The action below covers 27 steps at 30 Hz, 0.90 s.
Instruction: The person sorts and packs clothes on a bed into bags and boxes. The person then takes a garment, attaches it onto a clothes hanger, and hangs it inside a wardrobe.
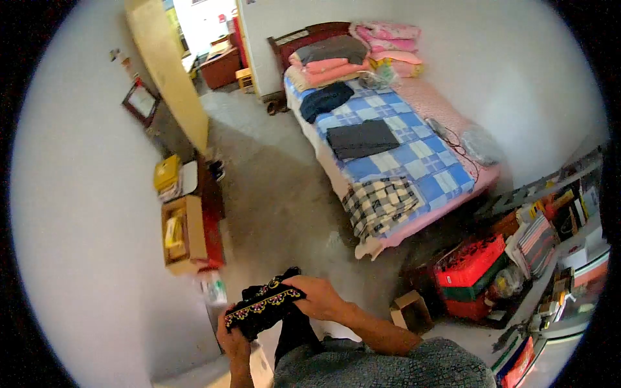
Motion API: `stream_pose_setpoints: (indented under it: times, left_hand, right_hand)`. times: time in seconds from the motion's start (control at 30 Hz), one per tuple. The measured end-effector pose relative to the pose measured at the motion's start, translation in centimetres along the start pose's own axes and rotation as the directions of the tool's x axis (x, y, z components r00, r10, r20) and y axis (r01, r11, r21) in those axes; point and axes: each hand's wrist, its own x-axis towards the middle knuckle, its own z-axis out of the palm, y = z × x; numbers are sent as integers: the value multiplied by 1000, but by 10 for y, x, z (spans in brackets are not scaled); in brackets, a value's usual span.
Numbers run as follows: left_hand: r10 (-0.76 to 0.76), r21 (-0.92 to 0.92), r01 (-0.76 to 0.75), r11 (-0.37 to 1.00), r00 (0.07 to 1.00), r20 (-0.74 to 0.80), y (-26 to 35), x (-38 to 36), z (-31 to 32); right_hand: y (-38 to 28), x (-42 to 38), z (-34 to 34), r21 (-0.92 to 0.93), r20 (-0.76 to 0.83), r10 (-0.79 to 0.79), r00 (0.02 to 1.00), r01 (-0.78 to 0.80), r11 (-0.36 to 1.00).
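Observation:
A black cloth with a yellow and pink embroidered border [262, 309] is stretched between my two hands, low in the view, in front of my body. My left hand [233, 337] grips its left end, with the fingers partly behind the fabric. At the upper right end, my right hand [315, 297] is closed on the cloth. Folds of the black fabric bunch up along its top edge.
A bed [414, 142] holds a folded dark cloth [363, 138], a dark garment [326, 100] and a checked cloth [381, 204]. An open cardboard box [184, 233] stands at the left wall. A small box [411, 312] and red container [469, 268] are at the right.

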Motion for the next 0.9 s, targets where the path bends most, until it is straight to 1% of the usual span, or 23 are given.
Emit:
stream_pose_setpoints:
  times: [0.03, 0.07, 0.1, 0.13, 0.17, 0.2, 0.23, 0.27, 0.3, 0.33, 0.37, 0.4, 0.43, 0.47, 0.53, 0.6, 0.63, 0.67, 0.7, 0.73, 0.8, 0.83, 0.9]
  left_hand:
    - [164, 120, -170, 978, 985, 58, -4, 33, 11]
    - [158, 117, -168, 979, 984, 86, -4, 63, 23]
    - [39, 105, -49, 993, 995, 97, -5, 93, 35]
    - [-74, 90, 64, 994, 991, 109, -7, 129, 49]
    - [-39, 82, 30, 996, 993, 115, -28, 168, 60]
    - [-30, 58, 23, 998, 991, 129, -21, 201, 83]
    - [24, 31, -30, 999, 981, 191, -12, 230, 105]
    - [70, 14, -76, 997, 964, 256, 7, 257, 119]
    - [70, 116, -111, 987, 947, 314, 62, 282, 136]
    - [46, 131, -97, 987, 936, 348, 61, 311, 151]
    - [72, 243, -165, 956, 934, 350, 52, 345, 166]
    - [109, 338, -236, 911, 929, 355, 49, 375, 183]
    - [103, 248, -218, 944, 908, 406, 49, 405, 197]
    - [92, 250, -219, 943, 895, 436, 49, 435, 209]
    - [224, 229, -361, 904, 856, 466, 50, 489, 227]
    - [196, 262, -346, 901, 863, 465, 46, 538, 252]
    - [196, 238, -331, 913, 869, 454, 44, 562, 262]
    - [211, 202, -324, 924, 875, 436, 41, 592, 277]
    - [175, 145, -255, 956, 893, 414, 30, 615, 282]
    - [178, 154, -257, 954, 900, 399, 17, 637, 289]
    - [172, 150, -228, 962, 933, 315, 22, 683, 302]
    - [229, 222, -295, 929, 933, 278, 28, 698, 307]
    - [179, 217, -225, 950, 961, 212, 36, 738, 319]
  right_hand:
    - [15, 22, -6, -9, -20, 18, 1000, -18, 1000]
    - [29, 44, -15, -13, -5, 73, 997, -73, 997]
    - [40, 68, -24, -27, 9, 122, 993, -122, 992]
    - [47, 94, -34, -45, -14, 128, 992, -128, 991]
    - [56, 118, -44, -90, 19, 199, 980, -197, 976]
    - [68, 139, -58, -142, 56, 267, 962, -257, 956]
    - [81, 162, -75, -190, 96, 340, 936, -318, 929]
    - [90, 187, -87, -195, 86, 352, 932, -331, 923]
    - [88, 209, -101, -148, 24, 361, 932, -354, 923]
    - [96, 222, -110, -125, -46, 384, 922, -387, 914]
    - [103, 246, -124, -125, -77, 344, 936, -351, 928]
    - [114, 265, -131, -116, -102, 373, 922, -383, 916]
    - [127, 286, -134, -64, -122, 376, 919, -385, 921]
    - [141, 307, -135, -14, -139, 375, 916, -381, 925]
    - [169, 349, -132, -13, -171, 385, 907, -393, 919]
    - [198, 396, -141, -70, -257, 282, 924, -309, 948]
    - [212, 420, -139, -49, -250, 295, 922, -316, 947]
    - [230, 450, -142, 2, -196, 330, 923, -336, 942]
    - [248, 479, -148, 43, -137, 352, 926, -349, 936]
    - [265, 505, -154, 48, -125, 339, 932, -336, 941]
    - [287, 563, -157, 16, -59, 277, 959, -277, 961]
    - [299, 589, -160, -14, -70, 241, 968, -242, 970]
    - [307, 648, -182, -8, 7, 206, 978, -206, 978]
